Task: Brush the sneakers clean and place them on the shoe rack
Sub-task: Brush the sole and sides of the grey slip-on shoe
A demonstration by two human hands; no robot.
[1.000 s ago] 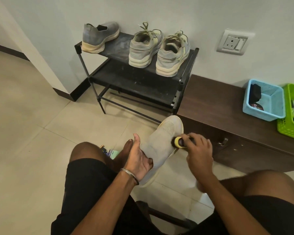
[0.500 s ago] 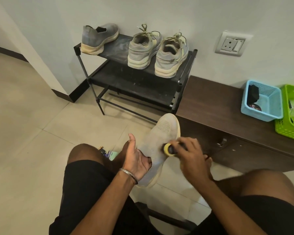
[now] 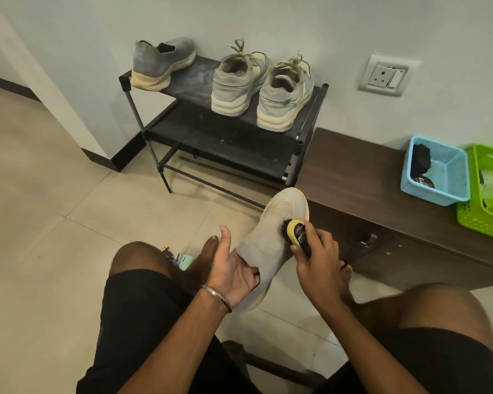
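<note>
A grey knit sneaker [image 3: 271,237] with a cream sole is held up between my knees, toe pointing away. My left hand [image 3: 234,271] grips it at the heel, fingers tucked into the opening. My right hand [image 3: 313,254] holds a small brush [image 3: 296,231] with a yellow cap and black bristles, pressed against the sneaker's right side near the toe. The black shoe rack [image 3: 305,129] stands ahead against the wall. Its top shelf carries the matching grey knit sneaker [image 3: 160,64] at the left and a laced grey pair [image 3: 262,86] at the right.
A low dark wooden bench [image 3: 362,180] runs to the right of the rack, with a blue basket [image 3: 439,174] and a green basket [image 3: 487,194] on it. Small items [image 3: 180,258] lie on the tiled floor by my left knee. A wall socket [image 3: 386,76] is above the bench.
The brush has slid back toward the heel and then forward again along the sneaker's right side. My left hand has kept its hold on the heel.
</note>
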